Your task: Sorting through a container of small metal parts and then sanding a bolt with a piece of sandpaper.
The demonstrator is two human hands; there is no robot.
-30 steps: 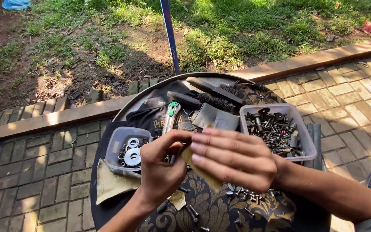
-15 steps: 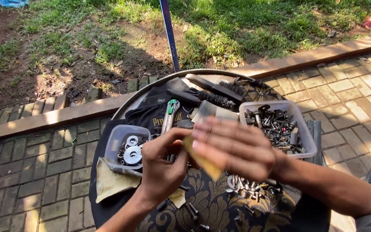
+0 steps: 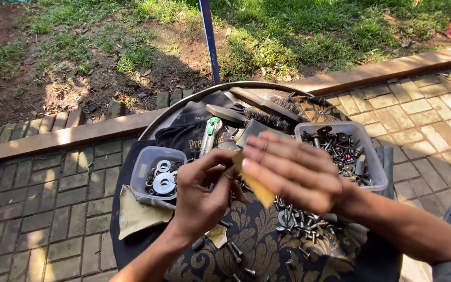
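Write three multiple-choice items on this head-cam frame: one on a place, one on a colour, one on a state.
1. Where is the tub of washers relative to the left hand?
A. To its left
B. To its right
C. Under the wire brush

2. What colour is the sheet under the right hand?
A. Blue
B. Yellowish tan
C. White

3. How do the two plastic tubs stand?
A. Lidded
B. Overturned
C. Open, with hardware inside

Answers:
1 A: the washer tub lies image-left of the left hand.
2 B: a tan edge shows below the fingers.
3 C: washers and the bolts in the larger tub lie exposed, no lids on.
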